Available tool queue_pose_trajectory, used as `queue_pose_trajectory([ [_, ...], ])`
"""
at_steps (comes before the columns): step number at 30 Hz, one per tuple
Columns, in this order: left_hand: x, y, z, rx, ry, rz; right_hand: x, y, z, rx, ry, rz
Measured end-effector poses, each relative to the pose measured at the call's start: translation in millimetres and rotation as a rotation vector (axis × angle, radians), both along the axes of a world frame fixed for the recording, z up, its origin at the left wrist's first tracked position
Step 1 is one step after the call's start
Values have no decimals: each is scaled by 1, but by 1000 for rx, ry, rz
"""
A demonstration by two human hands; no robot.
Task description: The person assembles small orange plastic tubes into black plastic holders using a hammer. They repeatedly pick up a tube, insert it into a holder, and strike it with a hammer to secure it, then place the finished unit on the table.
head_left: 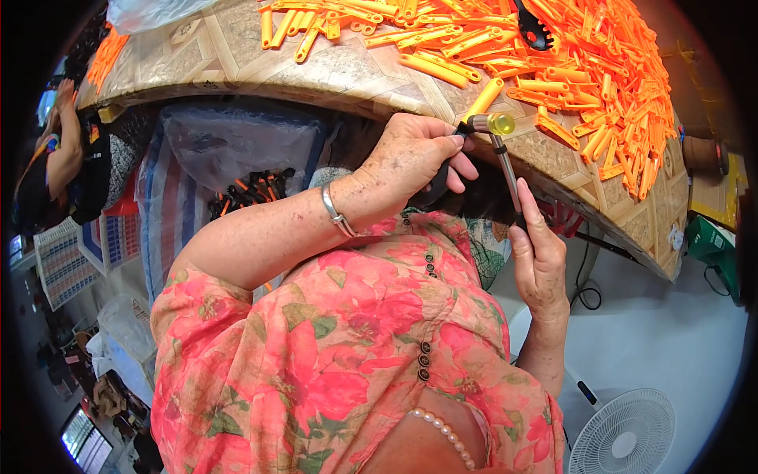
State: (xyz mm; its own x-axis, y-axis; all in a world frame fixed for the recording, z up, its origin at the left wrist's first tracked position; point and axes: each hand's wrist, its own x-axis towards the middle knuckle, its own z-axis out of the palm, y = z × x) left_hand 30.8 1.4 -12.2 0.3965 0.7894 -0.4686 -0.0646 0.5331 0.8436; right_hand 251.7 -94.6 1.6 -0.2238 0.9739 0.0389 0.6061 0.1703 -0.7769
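My left hand (414,158) is closed on a utensil at the table's near edge. Its orange handle (484,96) points away over the tabletop, and a dark part emerges below my fingers, its shape mostly hidden. In my right hand (542,257) is a small hammer (505,162) with a metal shaft and a see-through yellow face. The hammer's head is right beside the utensil, near my left fingertips; I cannot tell whether they touch. Past both hands lies a big heap of orange handles (624,103), with a black slotted utensil head (534,30) among them.
The patterned table (332,71) curves around in front of me. Below its edge at left hangs a plastic-lined striped bag (229,146) with black-and-orange pieces (251,191) inside. A white fan (624,442) stands at lower right. Another person's arm (65,150) shows at far left.
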Motion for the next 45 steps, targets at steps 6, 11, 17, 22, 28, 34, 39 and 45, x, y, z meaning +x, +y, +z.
queue_pose_trajectory([
  [6,0,1,2,-36,-3,11,1,-6,6,52,48,-58],
  [11,2,1,4,-25,23,7,-3,-3,4,-101,24,-63],
  [17,2,-1,6,-28,53,3,-7,0,9,89,-17,-44],
  [22,1,0,4,-23,46,-8,-9,9,17,107,-108,54],
  [28,3,0,6,-25,53,-3,-8,12,13,34,-137,15],
  [34,1,-1,4,-33,33,0,-5,12,17,18,-66,-40],
  [39,3,0,4,-32,30,8,-6,19,6,126,-154,7],
  [45,-8,-4,3,91,-1,-41,4,8,8,48,93,-241],
])
